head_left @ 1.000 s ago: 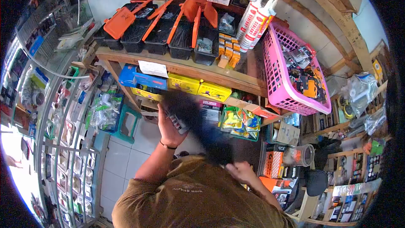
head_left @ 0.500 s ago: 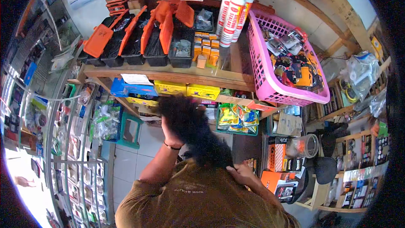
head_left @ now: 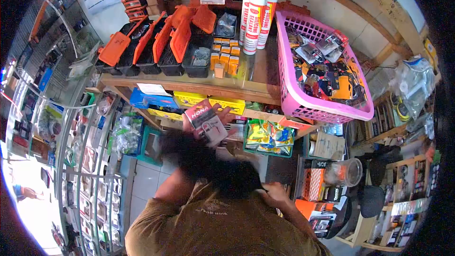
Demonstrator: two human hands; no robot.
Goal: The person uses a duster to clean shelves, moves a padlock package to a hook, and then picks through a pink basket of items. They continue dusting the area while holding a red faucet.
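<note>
My left hand [head_left: 226, 114] grips a boxed padlock [head_left: 208, 124], labelled HONA, with a padlock pictured on its front. The box is tilted in front of the shelf below the counter, and its lower part is partly covered. My right hand [head_left: 277, 194] is closed at the narrow end of a black feather duster [head_left: 213, 163]. Blurred by motion, the fluffy part reaches leftward across my left forearm, just under the box. Most of the handle is hidden.
Black bins with orange lids [head_left: 180, 40], small orange boxes [head_left: 225, 57] and silicone sealant tubes [head_left: 254, 19] stand on the counter [head_left: 189, 85]. A pink basket [head_left: 327, 111] is at right. Below are yellow boxes [head_left: 232, 106] and a green bin [head_left: 246, 149] of packets. Display shelves [head_left: 90, 176] line the left.
The duster has swept down and left, away from in front of my left hand. The padlock box, hidden before, now shows in that hand. The view has shifted slightly.
</note>
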